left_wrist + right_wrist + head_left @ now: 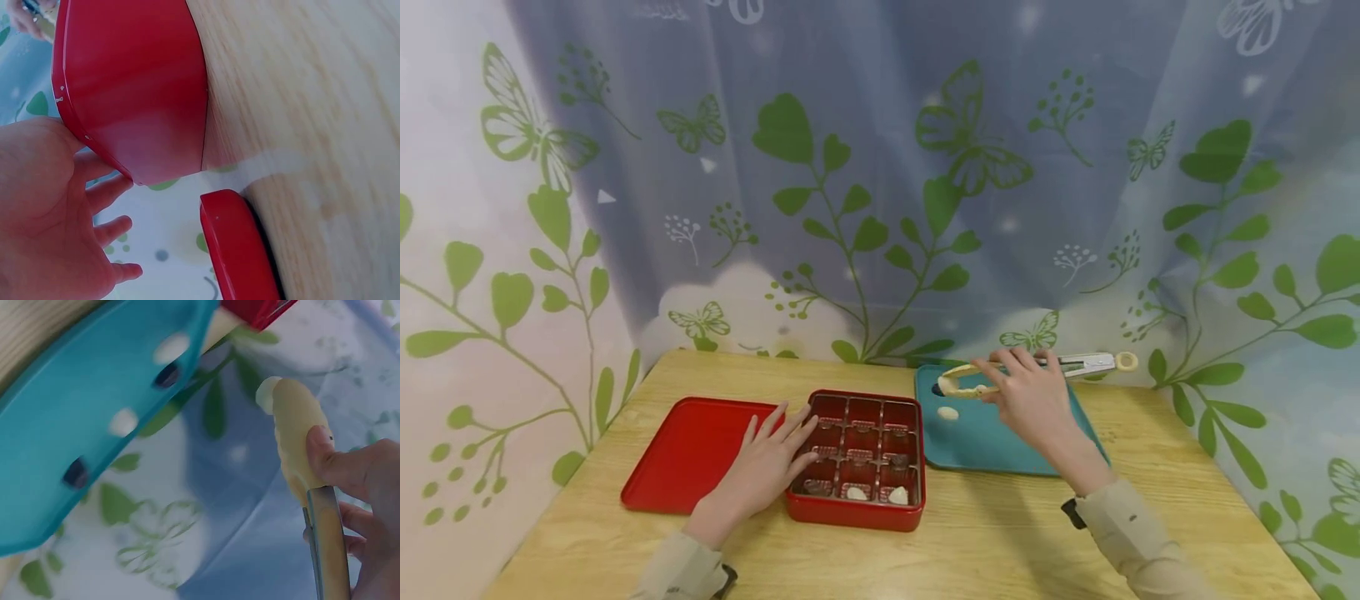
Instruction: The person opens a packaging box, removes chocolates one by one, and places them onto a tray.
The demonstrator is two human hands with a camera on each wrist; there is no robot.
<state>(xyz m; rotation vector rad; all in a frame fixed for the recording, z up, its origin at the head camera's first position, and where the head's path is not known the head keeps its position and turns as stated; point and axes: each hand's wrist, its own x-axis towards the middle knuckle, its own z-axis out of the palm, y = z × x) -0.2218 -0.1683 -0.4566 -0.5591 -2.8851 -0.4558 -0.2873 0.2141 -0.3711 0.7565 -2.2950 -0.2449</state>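
My right hand (1030,396) grips a pair of tongs (328,544) with cream tips and a metal handle. Between the tips is a small white piece (267,394), held above the blue tray (985,450). On the tray lie a white piece (947,413), another white piece (124,422) and dark pieces (76,473). My left hand (767,458), fingers spread and fairly straight, touches the left rim of a red divided box (853,512). Its front compartments hold a dark piece (817,487) and white pieces (898,496); another dark piece (898,460) sits farther back on the right.
A flat red lid (688,454) lies left of the box, partly under my left hand in the head view. The wooden table (970,542) carries everything. Behind it hangs a curtain (880,208) printed with leaves and butterflies.
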